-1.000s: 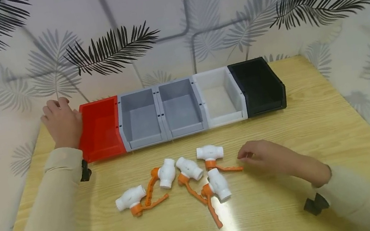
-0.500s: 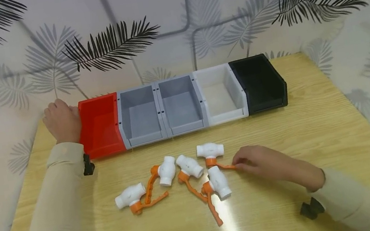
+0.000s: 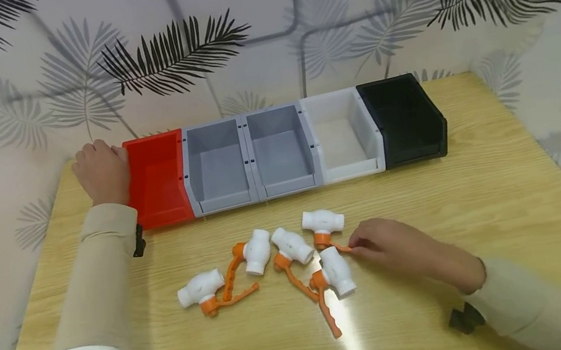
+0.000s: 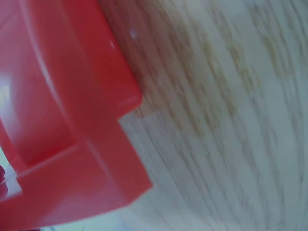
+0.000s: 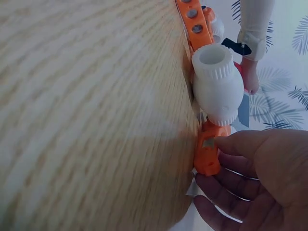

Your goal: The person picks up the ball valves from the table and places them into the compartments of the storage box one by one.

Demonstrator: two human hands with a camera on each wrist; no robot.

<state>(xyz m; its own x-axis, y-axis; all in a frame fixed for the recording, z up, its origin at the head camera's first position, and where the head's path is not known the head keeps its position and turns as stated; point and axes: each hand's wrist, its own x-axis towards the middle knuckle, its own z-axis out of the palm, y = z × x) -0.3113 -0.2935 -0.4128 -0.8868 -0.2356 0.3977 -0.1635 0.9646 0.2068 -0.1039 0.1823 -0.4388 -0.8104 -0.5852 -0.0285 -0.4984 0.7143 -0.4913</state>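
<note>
Several white ball valves with orange lever handles lie on the table. My right hand [image 3: 401, 250] pinches the orange handle [image 5: 207, 156] of the rearmost ball valve [image 3: 323, 221], thumb on one face and fingers beneath. Just in front of it lies another ball valve [image 3: 337, 272], whose white body shows large in the right wrist view. At the far left, my left hand [image 3: 104, 172] rests at the left rim of a red bin [image 3: 165, 216], thumb beside the rim; its fingertips are hidden. Only the bin's red wall [image 4: 96, 120] and table fill the left wrist view.
Two grey bins [image 3: 226, 201], a white bin [image 3: 352, 170] and a black bin [image 3: 416, 153] continue the row from the red one. Another ball valve [image 3: 292, 246] stands mid-group, with a further one [image 3: 257, 253] and the leftmost valve [image 3: 202, 288] beside it. A patterned cloth [image 3: 252, 74] hangs behind.
My right hand has moved left onto the rearmost valve's handle and now pinches it. My left hand stays by the red bin. The head view has shifted slightly.
</note>
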